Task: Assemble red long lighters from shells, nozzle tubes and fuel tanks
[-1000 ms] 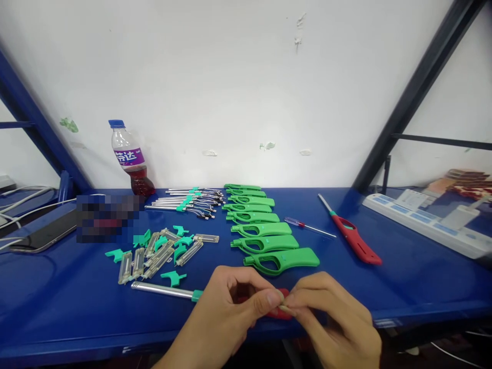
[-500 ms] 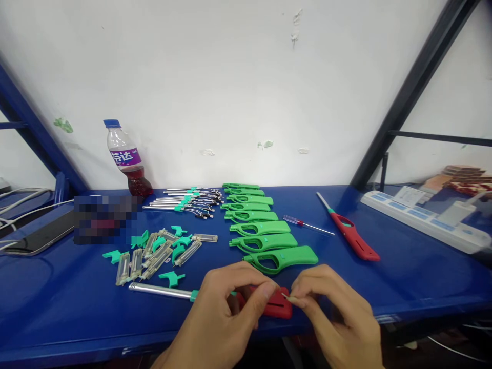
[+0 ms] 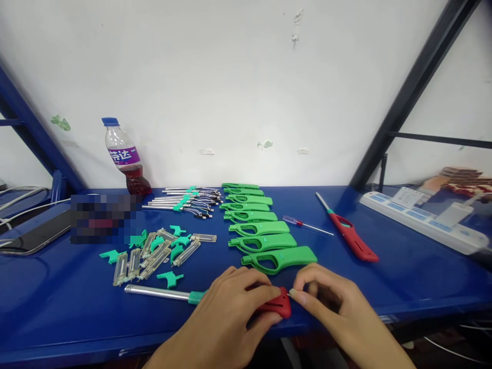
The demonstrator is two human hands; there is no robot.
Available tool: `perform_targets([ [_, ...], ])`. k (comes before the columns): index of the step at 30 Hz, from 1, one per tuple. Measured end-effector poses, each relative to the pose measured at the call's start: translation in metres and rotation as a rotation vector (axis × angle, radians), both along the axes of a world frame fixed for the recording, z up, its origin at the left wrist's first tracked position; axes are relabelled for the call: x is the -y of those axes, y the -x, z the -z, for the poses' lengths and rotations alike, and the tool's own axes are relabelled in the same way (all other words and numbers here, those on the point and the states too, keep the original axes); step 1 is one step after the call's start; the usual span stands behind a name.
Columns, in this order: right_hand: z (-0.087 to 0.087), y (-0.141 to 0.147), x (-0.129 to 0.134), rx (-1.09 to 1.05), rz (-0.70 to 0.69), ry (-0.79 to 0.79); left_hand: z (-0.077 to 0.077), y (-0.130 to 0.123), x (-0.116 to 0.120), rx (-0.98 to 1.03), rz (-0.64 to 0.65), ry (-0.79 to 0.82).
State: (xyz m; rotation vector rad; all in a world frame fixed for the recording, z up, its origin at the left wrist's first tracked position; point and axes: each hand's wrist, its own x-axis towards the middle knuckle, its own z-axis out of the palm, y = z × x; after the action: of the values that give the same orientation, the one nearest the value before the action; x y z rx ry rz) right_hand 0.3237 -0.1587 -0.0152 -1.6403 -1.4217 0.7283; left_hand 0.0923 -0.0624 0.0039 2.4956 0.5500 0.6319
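My left hand [image 3: 230, 318] is wrapped round the red handle of a lighter [image 3: 283, 303] near the table's front edge; its metal tube and green collar stick out to the left. At the handle's right end, my right hand [image 3: 330, 307] pinches something tiny and pale, too small to name. Green handle shells [image 3: 286, 258] lie in a column just behind my hands. To the left are several clear fuel tanks [image 3: 154, 261] and green triggers [image 3: 170, 279]. Metal tubes with wires [image 3: 180, 200] lie farther back.
A screwdriver [image 3: 307, 225] and another red lighter [image 3: 353, 238] lie right of the shells, with a white power strip [image 3: 423, 220] beyond. A bottle [image 3: 126, 159] stands at the back left, near a phone [image 3: 38, 236].
My left hand has rolled over the red handle and covers more of it, fingers now on top. My right hand has turned slightly and stays at the handle's end.
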Motion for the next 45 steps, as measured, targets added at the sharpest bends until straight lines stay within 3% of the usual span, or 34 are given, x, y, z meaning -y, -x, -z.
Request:
perform_targets([
  [6, -0.005, 0.001, -0.003, 0.002, 0.005, 0.041, 0.004, -0.001, -0.004, 0.057, 0.024, -0.024],
  [30, -0.021, 0.006, -0.007, 0.062, -0.036, 0.134, 0.006, -0.001, -0.003, -0.061, 0.038, 0.017],
  [45, -0.014, 0.011, -0.009, 0.038, -0.037, 0.073, 0.004, 0.0, -0.004, -0.059, 0.034, 0.025],
])
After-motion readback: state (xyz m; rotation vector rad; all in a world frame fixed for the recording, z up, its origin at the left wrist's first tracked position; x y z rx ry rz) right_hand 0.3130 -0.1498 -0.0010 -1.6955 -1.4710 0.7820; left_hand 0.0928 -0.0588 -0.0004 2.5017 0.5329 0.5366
